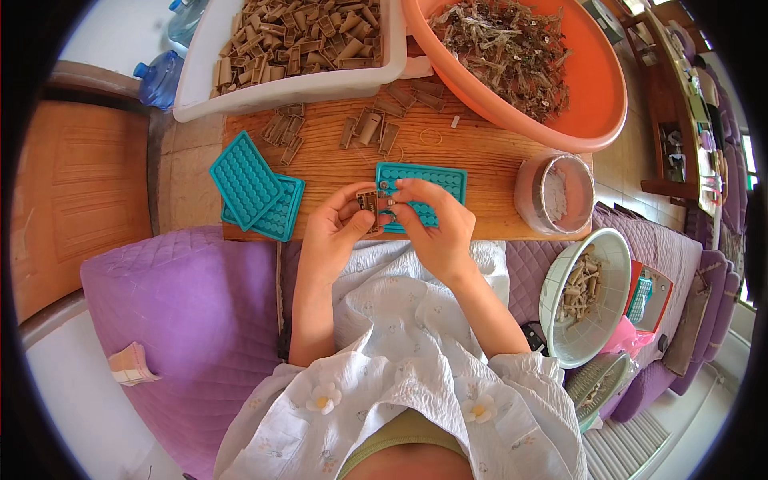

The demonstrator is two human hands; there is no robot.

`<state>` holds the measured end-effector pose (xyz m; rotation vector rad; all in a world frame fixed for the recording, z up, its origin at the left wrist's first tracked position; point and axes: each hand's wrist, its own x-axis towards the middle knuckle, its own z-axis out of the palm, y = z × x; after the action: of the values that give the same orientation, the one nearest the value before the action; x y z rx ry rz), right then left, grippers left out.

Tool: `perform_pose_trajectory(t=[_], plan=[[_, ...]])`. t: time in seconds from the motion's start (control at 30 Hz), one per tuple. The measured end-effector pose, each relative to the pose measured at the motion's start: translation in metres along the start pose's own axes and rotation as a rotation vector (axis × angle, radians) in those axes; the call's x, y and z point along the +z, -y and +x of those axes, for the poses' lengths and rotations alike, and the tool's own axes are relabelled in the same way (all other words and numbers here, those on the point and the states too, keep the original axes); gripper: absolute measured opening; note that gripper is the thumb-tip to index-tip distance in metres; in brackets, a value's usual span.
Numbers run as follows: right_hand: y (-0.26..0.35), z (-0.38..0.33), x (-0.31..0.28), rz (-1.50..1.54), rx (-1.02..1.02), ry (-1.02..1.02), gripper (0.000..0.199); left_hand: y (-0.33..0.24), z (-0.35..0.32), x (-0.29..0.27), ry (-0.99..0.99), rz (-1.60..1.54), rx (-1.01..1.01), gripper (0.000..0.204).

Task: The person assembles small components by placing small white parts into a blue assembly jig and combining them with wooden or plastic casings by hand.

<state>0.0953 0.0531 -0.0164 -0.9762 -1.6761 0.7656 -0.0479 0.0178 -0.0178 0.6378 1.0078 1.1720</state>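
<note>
In front of me, at the near edge of the wooden table (320, 172), my left hand (333, 232) grips a small tan plastic casing (367, 202) between thumb and fingers. Its open side shows dark detail inside. My right hand (438, 232) is closed in a pinch right beside the casing, at some small shiny metal parts (390, 205) too small to name. Under my right hand lies a teal tray (446, 178) with rows of round pockets, partly hidden by my fingers. Several loose tan casings (370, 126) rest beyond my hands.
A white bin (188, 88) of tan casings stands far left, an orange basin (612, 120) of small clear-and-metal pieces far right. Two teal trays (246, 180) overlap at left. A tub of pale powder (570, 188) sits right. A pale green basket (554, 308) holds tan pieces.
</note>
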Motion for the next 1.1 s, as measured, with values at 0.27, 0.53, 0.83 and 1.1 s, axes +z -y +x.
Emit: perform_pose_trajectory(t=[0.27, 0.53, 0.83, 1.1], plan=[[-0.004, -0.002, -0.003, -0.184, -0.282, 0.113, 0.020, 0.003, -0.001, 0.007, 0.040, -0.040, 0.020, 0.032], [-0.018, -0.012, -0.011, -0.243, 0.162, 0.193, 0.026, 0.003, 0.000, -0.002, -0.061, 0.013, -0.022, 0.026], [-0.035, -0.027, -0.005, -0.465, 0.069, 0.369, 0.020, 0.005, 0.000, -0.005, -0.050, 0.011, -0.044, 0.024], [-0.018, -0.019, -0.004, -0.264, -0.032, 0.082, 0.020, 0.002, -0.001, 0.001, -0.002, 0.055, -0.053, 0.030]])
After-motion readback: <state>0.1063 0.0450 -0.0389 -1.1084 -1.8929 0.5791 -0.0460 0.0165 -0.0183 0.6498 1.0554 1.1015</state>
